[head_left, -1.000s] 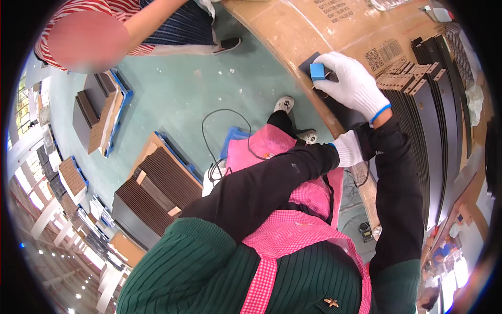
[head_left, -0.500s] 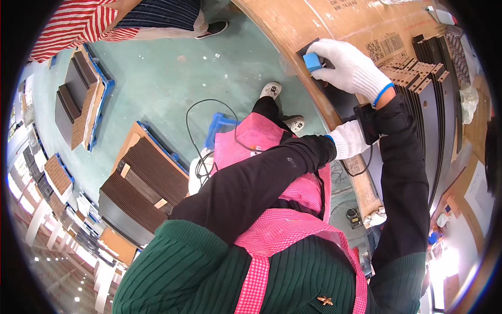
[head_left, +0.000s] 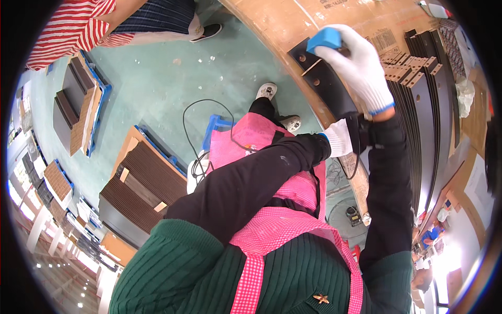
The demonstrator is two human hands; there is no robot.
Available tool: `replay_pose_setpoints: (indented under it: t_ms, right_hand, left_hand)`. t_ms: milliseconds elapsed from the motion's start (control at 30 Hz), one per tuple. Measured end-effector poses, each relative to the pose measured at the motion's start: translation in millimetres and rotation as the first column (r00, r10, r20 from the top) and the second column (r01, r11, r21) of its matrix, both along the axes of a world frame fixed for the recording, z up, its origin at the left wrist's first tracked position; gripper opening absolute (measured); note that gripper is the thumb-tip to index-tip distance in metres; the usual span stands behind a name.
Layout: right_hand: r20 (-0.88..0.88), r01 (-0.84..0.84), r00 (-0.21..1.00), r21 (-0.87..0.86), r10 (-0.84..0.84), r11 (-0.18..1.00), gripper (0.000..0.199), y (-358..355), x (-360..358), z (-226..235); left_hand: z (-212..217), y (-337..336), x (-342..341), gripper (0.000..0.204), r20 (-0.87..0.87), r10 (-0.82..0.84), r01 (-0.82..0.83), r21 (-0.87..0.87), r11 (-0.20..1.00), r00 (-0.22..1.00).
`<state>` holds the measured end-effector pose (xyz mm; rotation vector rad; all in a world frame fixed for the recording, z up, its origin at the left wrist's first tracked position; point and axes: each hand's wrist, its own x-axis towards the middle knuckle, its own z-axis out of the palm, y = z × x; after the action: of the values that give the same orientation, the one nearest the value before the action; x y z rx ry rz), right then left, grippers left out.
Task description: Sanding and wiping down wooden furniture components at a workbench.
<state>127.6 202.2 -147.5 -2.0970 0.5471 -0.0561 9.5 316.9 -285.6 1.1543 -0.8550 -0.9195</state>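
My right hand (head_left: 361, 65), in a white knit glove, is closed on a small blue block (head_left: 325, 40), fingers and thumb at its sides. Beneath it lies a dark flat panel (head_left: 334, 99) with round holes and a thin pale line across its far end. The block appears raised off that panel. My left hand (head_left: 340, 139), also gloved, reaches across my body to the panel's near end. Its fingers are hidden behind a black device (head_left: 360, 131) near my right wrist, so what they hold or touch does not show.
Cardboard (head_left: 266, 21) covers the worktable. Dark drilled panels (head_left: 418, 120) stand in a row on the right. A black cable (head_left: 201, 102) loops at my left. Panel stacks (head_left: 146, 175) rest on pallets at left. Another person in a striped top (head_left: 68, 31) stands at far left.
My right hand has risen with the blue block, uncovering the holes and pale line at the panel's far end. The left hand stays near the panel's near end.
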Motion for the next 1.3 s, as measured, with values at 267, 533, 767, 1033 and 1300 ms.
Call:
replay_pose_setpoints:
  t_ms: [267, 533, 767, 1033, 1300]
  right_hand:
    - [0.05, 0.673, 0.717, 0.209, -0.696, 0.709, 0.036, 44, -150, 60]
    - [-0.093, 0.889, 0.347, 0.351, -0.933, 0.295, 0.029, 140, -246, 63]
    - [-0.003, 0.345, 0.345, 0.93, -0.939, 0.124, 0.033, 136, -239, 39]
    - [-0.113, 0.239, 0.523, 0.971, -0.845, 0.018, 0.035, 70, -90, -79]
    - [-0.28, 0.161, 0.564, 0.96, -0.777, -0.229, 0.025, 77, -119, -54]
  left_hand:
    - [21, -11, 17, 0.027, 0.874, -0.001, 0.086, -0.046, 0.995, 0.486]
    - [41, -19, 36, 0.072, 0.965, -0.254, 0.376, 0.214, 0.902, 0.058]
    - [17, -8, 25, 0.068, 0.912, -0.367, 0.42, 0.265, 0.868, 0.183]
    - [-27, 0, 11, 0.066, 0.734, 0.169, 0.283, 0.033, 0.959, -0.657]
    - [17, -7, 32, 0.066, 0.988, -0.084, 0.432, 0.02, 0.902, 0.13]
